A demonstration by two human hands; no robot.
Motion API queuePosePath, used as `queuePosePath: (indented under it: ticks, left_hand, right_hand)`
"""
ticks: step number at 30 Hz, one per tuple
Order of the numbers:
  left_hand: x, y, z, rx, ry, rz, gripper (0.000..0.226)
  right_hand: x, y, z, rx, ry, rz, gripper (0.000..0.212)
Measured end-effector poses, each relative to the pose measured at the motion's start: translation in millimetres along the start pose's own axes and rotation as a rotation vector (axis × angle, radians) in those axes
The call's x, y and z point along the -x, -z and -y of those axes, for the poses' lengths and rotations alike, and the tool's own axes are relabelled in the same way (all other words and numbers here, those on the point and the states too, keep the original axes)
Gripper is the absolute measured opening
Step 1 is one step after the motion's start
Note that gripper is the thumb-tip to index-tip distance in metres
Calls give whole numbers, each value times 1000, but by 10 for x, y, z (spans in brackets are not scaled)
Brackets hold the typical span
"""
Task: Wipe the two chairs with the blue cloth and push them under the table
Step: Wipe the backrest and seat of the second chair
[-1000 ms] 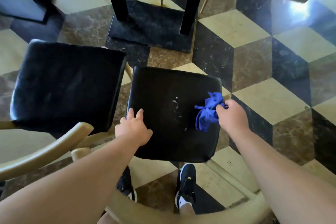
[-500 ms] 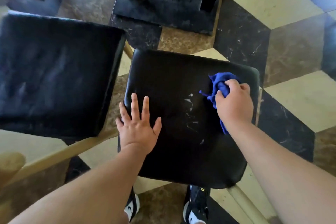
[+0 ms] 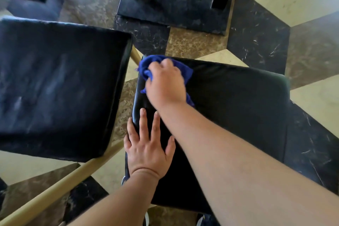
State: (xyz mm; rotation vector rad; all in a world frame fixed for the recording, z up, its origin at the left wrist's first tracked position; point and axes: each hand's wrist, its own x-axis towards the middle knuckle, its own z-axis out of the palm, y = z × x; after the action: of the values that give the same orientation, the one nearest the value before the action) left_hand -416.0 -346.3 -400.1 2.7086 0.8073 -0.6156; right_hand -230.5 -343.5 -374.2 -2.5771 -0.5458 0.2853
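Where the blue cloth lies bunched on the right chair, at the far left corner of its black seat, I see the right hand on top of it, fingers curled over the folds and gripping them against the padding. Most of the cloth is hidden under the hand, and blue shows only at the corner and along the hand's right side. On the same seat, at its left edge and nearer to me than the cloth, the left hand rests flat with fingers straight and spread, holding nothing. I cannot tell from my feed whether the right forearm touches those fingers. Left of this seat, across a narrow gap, sits the left chair, its black seat streaked with pale dusty marks. A light wooden rail slants up toward the right chair's left side. Beyond the right chair's far edge stands the table, of which only a black base plate and two black posts are in my view. Under it all is a floor of cream, brown and black marble tiles
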Motion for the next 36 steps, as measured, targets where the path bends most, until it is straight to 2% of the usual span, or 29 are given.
queuePosePath:
  ticks: [5,9,11,16,18,21,23,30,33,36]
  left_hand:
    - [11,17,-14,24,10,-27,85]
    - [5,0,-15,30,6,-35,84]
    - [6,-14,-10,30,5,-43,84]
    - [7,-46,16,34,-7,-44,85]
    - [-2,-54,19,38,-5,-46,85]
    - [-8,-77,31,33,-11,-69,85]
    - [-4,-87,32,28,-18,-79,85]
    - [-26,-13,29,28,-9,-14,90]
    - [-20,32,0,97,43,9,89]
    - [-13,31,-2,34,21,35,95]
  right_hand:
    - [85,77,-205,26,138,94,28]
    - [265,438,-823,95,99,39,23]
    - [364,665,-1194,134,12,-5,19]
    - [643,1189,-2005,204,-343,-128,27]
    - [685,1219,-2077,174,-502,-207,23]
    - [612,1025,-1815,124,-683,-283,21]
    - [582,820,-1448,91,-634,-257,20]
    - [539,66,-71,-73,-185,-35,23]
    - [589,-92,111,-97,-5,69,21]
    - [654,-26,-58,-65,114,104,23]
